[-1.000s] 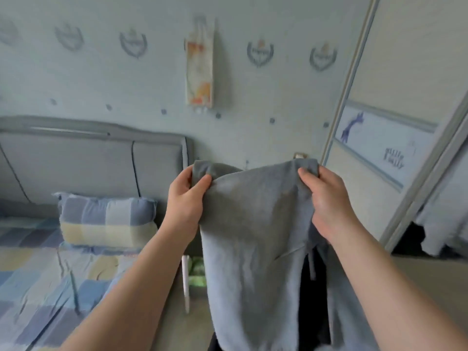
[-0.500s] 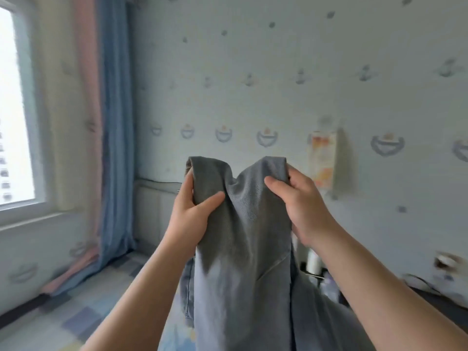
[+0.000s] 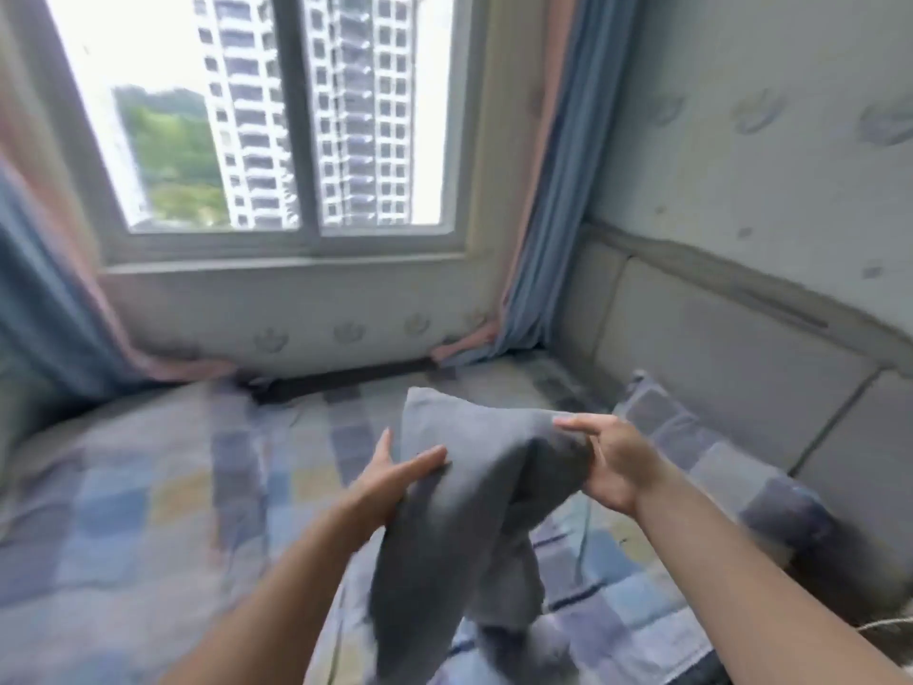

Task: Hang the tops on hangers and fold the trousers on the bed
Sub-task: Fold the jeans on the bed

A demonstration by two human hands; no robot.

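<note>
— Where are the grey fabric trousers (image 3: 469, 516)?
— Lower centre of the frame, held above the bed with the blue-and-yellow checked sheet (image 3: 148, 487). The cloth hangs down towards the bottom edge, blurred there.
— And the hands?
— The left hand (image 3: 395, 479) pinches the top edge, thumb in front. The right hand (image 3: 615, 464) grips the other corner, fingers curled round it.
— Around them?
— A checked pillow (image 3: 731, 452) at right, a window (image 3: 296, 116) in the upper left, and a blue curtain (image 3: 548, 190) beside it.

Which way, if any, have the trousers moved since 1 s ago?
Yes. The trousers went from beside the bed, right of the pillow, to over the bed, left of the pillow.
</note>
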